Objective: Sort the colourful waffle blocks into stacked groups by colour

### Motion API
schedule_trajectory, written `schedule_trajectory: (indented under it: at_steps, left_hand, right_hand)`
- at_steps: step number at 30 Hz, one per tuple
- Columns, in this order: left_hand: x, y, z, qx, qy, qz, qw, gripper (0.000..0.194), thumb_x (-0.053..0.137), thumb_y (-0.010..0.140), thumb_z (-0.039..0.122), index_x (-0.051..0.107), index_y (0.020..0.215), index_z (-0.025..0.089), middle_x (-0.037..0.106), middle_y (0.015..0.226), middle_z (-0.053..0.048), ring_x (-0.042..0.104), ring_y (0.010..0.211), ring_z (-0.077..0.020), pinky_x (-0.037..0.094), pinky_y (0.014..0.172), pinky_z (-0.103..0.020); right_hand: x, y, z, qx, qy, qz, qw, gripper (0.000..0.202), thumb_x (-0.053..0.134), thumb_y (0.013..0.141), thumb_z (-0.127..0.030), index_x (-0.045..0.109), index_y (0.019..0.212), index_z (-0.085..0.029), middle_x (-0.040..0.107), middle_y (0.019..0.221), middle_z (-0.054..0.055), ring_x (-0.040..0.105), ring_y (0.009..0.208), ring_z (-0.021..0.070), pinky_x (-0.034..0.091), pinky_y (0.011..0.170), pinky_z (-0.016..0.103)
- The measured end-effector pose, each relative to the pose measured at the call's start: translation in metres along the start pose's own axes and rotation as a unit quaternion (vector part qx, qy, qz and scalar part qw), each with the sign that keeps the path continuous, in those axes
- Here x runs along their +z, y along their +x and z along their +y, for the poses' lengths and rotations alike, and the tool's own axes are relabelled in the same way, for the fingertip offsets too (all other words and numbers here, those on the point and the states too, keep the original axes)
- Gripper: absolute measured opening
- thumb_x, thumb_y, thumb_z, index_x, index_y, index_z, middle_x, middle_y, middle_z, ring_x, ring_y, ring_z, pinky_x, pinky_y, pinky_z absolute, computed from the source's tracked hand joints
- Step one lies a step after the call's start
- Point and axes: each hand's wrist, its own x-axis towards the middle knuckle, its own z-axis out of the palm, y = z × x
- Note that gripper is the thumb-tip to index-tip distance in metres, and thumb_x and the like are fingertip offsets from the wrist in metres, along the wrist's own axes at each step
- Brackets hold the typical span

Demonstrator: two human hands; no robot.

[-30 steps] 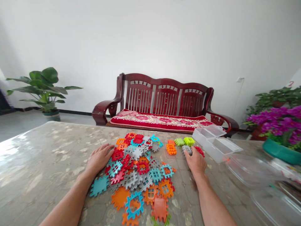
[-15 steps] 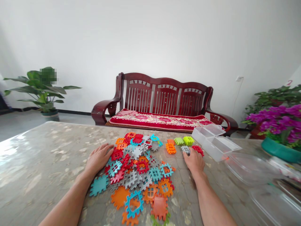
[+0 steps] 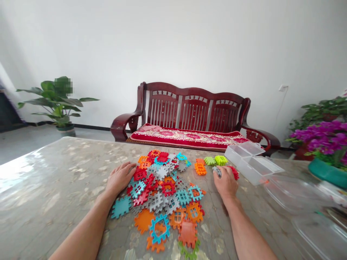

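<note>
A heap of toothed plastic building tiles (image 3: 162,172) in red, orange, grey and blue spreads over the table in front of me. My left hand (image 3: 121,177) lies palm down at the heap's left side, fingers stretched out and touching its edge. To the right of the heap, my right hand (image 3: 226,182) has its fingers bent around a grey tile (image 3: 217,171), which they partly hide. Close by are a small orange stack of tiles (image 3: 200,168), a light green tile (image 3: 209,160), a yellow-green stack (image 3: 221,160) and red tiles (image 3: 234,172) just beyond the right hand.
A clear plastic box (image 3: 252,168) with compartments stands at the right, with transparent lids (image 3: 292,193) nearby. A teal pot (image 3: 326,173) of purple flowers sits at the table's right. Behind the patterned table (image 3: 67,191) is a wooden bench (image 3: 184,108).
The view has swung slightly left, so everything appears shifted right. My right fingers have reached farther forward over the grey tile. My left hand stays beside the heap.
</note>
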Motion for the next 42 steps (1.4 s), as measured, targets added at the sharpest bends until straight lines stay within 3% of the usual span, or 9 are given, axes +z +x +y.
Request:
schedule_trajectory:
  at_steps: [3,8,12,16,19,25,30,36,42]
  left_hand:
    - [-0.001,-0.001,0.001,0.003,0.003,-0.001,1.0,0.051,0.029,0.095,0.046,0.065,0.127,0.028,0.058,0.142,-0.005,0.05,0.133,-0.024,0.035,0.112,-0.041]
    - [-0.002,-0.001,0.002,0.005,0.004,0.012,1.0,0.049,0.031,0.094,0.045,0.066,0.124,0.028,0.06,0.14,-0.004,0.052,0.132,-0.0238,0.038,0.11,-0.038]
    - [-0.002,-0.001,0.002,0.003,0.004,0.011,1.0,0.049,0.032,0.094,0.045,0.066,0.125,0.029,0.059,0.14,-0.004,0.052,0.132,-0.023,0.037,0.111,-0.038]
    - [-0.002,-0.002,0.002,0.002,0.001,0.01,1.0,0.049,0.031,0.094,0.045,0.065,0.125,0.029,0.059,0.141,-0.004,0.051,0.132,-0.0232,0.036,0.111,-0.039]
    - [-0.002,-0.002,0.003,-0.001,0.003,0.004,1.0,0.05,0.03,0.095,0.045,0.065,0.126,0.029,0.058,0.142,-0.005,0.051,0.133,-0.0238,0.036,0.112,-0.04]
    - [-0.001,-0.001,0.001,0.004,0.001,0.005,1.0,0.049,0.03,0.094,0.045,0.065,0.125,0.029,0.058,0.141,-0.005,0.05,0.133,-0.023,0.035,0.112,-0.039]
    - [0.001,0.0,-0.001,0.004,-0.004,0.006,1.0,0.05,0.03,0.094,0.046,0.065,0.125,0.029,0.058,0.142,-0.005,0.05,0.134,-0.0235,0.036,0.112,-0.041]
    - [0.0,0.001,0.0,0.004,-0.006,0.003,1.0,0.051,0.03,0.094,0.046,0.066,0.125,0.027,0.058,0.141,-0.006,0.051,0.133,-0.0242,0.035,0.113,-0.04]
    - [-0.001,-0.001,0.001,0.004,-0.006,0.001,1.0,0.05,0.031,0.094,0.046,0.065,0.126,0.028,0.058,0.142,-0.005,0.05,0.133,-0.023,0.035,0.112,-0.039]
  right_hand:
    - [0.004,-0.008,-0.019,-0.081,0.154,-0.034,0.984,0.026,0.05,0.088,-0.033,0.071,0.095,-0.02,0.068,0.1,0.009,0.061,0.091,0.0214,0.047,0.081,0.032]
    - [0.008,-0.017,-0.047,-0.14,0.287,-0.224,0.921,0.02,0.062,0.078,-0.029,0.073,0.092,-0.02,0.068,0.084,0.004,0.057,0.069,0.0163,0.047,0.069,0.029]
    - [0.002,-0.011,-0.043,-0.177,0.292,-0.385,0.857,0.047,0.074,0.067,-0.031,0.071,0.113,-0.02,0.067,0.103,0.006,0.059,0.088,0.0194,0.048,0.081,0.032]
    - [-0.004,-0.003,-0.034,-0.226,0.279,-0.469,0.807,0.069,0.082,0.06,-0.037,0.065,0.125,-0.023,0.056,0.129,0.009,0.051,0.119,0.0269,0.038,0.106,0.041]
    - [-0.005,-0.001,-0.032,-0.24,0.268,-0.483,0.798,0.068,0.083,0.057,-0.035,0.067,0.122,-0.023,0.053,0.134,0.009,0.046,0.128,0.0281,0.03,0.114,0.043]
    - [0.0,-0.001,-0.032,-0.227,0.293,-0.454,0.81,0.061,0.08,0.059,-0.027,0.067,0.118,-0.02,0.061,0.125,0.009,0.055,0.118,0.0262,0.038,0.107,0.04]
    - [0.0,-0.004,-0.034,-0.163,0.303,-0.456,0.821,0.047,0.071,0.064,-0.022,0.071,0.111,-0.019,0.07,0.107,0.006,0.064,0.094,0.0206,0.049,0.084,0.031]
    - [0.003,-0.009,-0.04,-0.099,0.298,-0.43,0.846,0.032,0.058,0.064,-0.015,0.074,0.092,-0.016,0.071,0.082,0.002,0.063,0.071,0.0148,0.048,0.065,0.023]
    - [-0.007,-0.005,-0.04,-0.087,0.352,-0.474,0.803,0.036,0.055,0.061,-0.016,0.075,0.092,-0.017,0.074,0.085,0.002,0.065,0.073,0.0156,0.05,0.067,0.025]
